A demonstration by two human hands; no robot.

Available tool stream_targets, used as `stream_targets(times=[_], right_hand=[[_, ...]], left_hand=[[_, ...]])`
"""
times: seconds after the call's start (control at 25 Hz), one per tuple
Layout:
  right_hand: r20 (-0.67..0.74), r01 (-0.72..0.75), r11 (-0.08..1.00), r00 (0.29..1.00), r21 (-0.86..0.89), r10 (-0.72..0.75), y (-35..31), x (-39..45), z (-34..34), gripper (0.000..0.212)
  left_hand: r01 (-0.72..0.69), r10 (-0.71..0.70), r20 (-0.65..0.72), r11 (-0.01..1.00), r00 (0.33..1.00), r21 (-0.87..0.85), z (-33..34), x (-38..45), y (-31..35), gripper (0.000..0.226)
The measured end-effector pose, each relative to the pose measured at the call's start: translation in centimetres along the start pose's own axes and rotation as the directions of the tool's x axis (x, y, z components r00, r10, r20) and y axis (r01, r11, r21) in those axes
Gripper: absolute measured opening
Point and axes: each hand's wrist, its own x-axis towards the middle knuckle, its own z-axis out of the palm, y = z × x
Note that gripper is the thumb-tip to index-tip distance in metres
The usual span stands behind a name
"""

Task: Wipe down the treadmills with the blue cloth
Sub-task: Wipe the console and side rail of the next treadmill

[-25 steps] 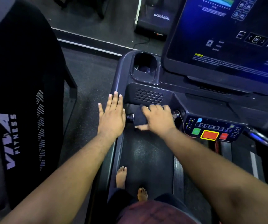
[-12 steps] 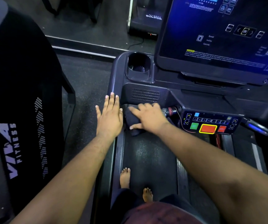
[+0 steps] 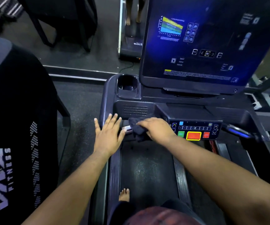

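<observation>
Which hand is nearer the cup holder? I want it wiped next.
Left. The left hand lies just below the cup holder; the right hand sits further right, gripping the cloth.

Blue cloth (image 3: 137, 129) — dark, bunched, draped against the treadmill (image 3: 108, 98) console's lower front edge, left of the button panel.

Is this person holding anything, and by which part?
The right hand grips the dark cloth by its bunched right side, the rest hanging out past the fingers. The left hand holds nothing, resting flat with fingers spread.
</observation>
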Motion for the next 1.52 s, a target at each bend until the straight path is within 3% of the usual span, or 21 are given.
stream_targets(times=[0.16, 0.36, 0.44, 0.52, 0.6, 0.72, 0.84, 0.92, 1.0, 1.12, 1.2, 1.32, 1.4, 1.48, 1.52], right_hand=[[-0.244, -0.038, 0.984, 0.966, 0.177, 0.081, 0.5, -0.5, -2.7, 0.062], [-0.357, -0.093, 0.919, 0.903, 0.384, 0.24, 1.9, -2.7, -3.3, 0.058], [-0.407, -0.062, 0.939, 0.89, 0.339, 0.206, 3.4, -5.0, -3.7, 0.06], [-0.445, -0.074, 0.973, 0.88, 0.22, 0.168, 5.2, -7.8, -4.1, 0.059], [-0.491, -0.115, 0.979, 0.852, 0.167, 0.183, 6.6, -10.3, -4.4, 0.054], [-0.533, -0.201, 0.955, 0.795, 0.219, 0.289, 10.5, -15.4, -3.8, 0.063], [-0.487, -0.218, 0.908, 0.786, 0.358, 0.38, 14.9, -20.2, -1.9, 0.08], [-0.409, -0.154, 0.796, 0.792, 0.585, 0.453, 16.9, -22.4, -0.8, 0.071], [-0.331, -0.156, 0.634, 0.744, 0.758, 0.58, 19.5, -24.4, 0.3, 0.057], [-0.053, -0.27, 0.354, 0.725, 0.895, 0.687, 24.2, -26.3, 2.3, 0.079], [0.019, -0.237, 0.24, 0.748, 0.941, 0.664, 27.1, -26.6, 3.5, 0.083], [0.079, -0.107, 0.0, 0.738, 0.994, 0.67, 30.1, -26.3, 3.6, 0.051], [0.026, -0.062, 0.017, 0.624, 0.998, 0.781, 31.6, -25.8, 3.4, 0.043], [-0.101, -0.185, 0.214, 0.481, 0.959, 0.871, 33.3, -24.7, 3.6, 0.051], [-0.163, -0.346, 0.335, 0.441, 0.877, 0.883, 34.0, -23.8, 3.6, 0.056]], left_hand=[[-0.043, 0.06, 0.054, 0.962, 0.997, -0.271, -0.9, 1.5, 3.1, 0.084], [-0.058, 0.092, 0.019, 0.759, 0.996, -0.649, -1.8, 4.8, 7.4, 0.082], [-0.14, 0.112, -0.085, 0.744, 0.99, -0.654, -3.0, 6.0, 9.7, 0.08], [-0.207, 0.168, -0.122, 0.813, 0.978, -0.544, -4.5, 7.0, 13.4, 0.074], [-0.155, 0.173, -0.016, 0.833, 0.985, -0.53, -5.3, 7.3, 17.0, 0.06], [0.057, 0.218, 0.247, 0.631, 0.944, -0.774, -4.0, 7.5, 23.4, 0.03], [0.085, 0.325, 0.311, 0.557, 0.893, -0.826, -1.3, 8.0, 28.5, 0.012], [0.101, 0.355, 0.331, 0.534, 0.875, -0.839, 0.0, 8.1, 31.2, 0.016], [0.1, 0.402, 0.362, 0.542, 0.841, -0.834, 1.5, 8.4, 34.3, 0.017], [0.163, 0.424, 0.389, 0.477, 0.818, -0.864, 3.2, 8.7, 38.9, 0.017], [0.198, 0.451, 0.387, 0.411, 0.804, -0.89, 3.9, 9.4, 41.8, 0.019], [0.269, 0.426, 0.394, 0.325, 0.815, -0.907, 5.5, 10.7, 44.3, 0.02], [0.233, 0.321, 0.376, 0.407, 0.869, -0.883, 6.7, 11.3, 45.0, 0.014], [0.042, 0.233, 0.266, 0.676, 0.935, -0.736, 7.7, 12.6, 45.4, 0.014], [-0.075, 0.245, 0.21, 0.8, 0.947, -0.596, 8.1, 13.3, 45.5, 0.021]])
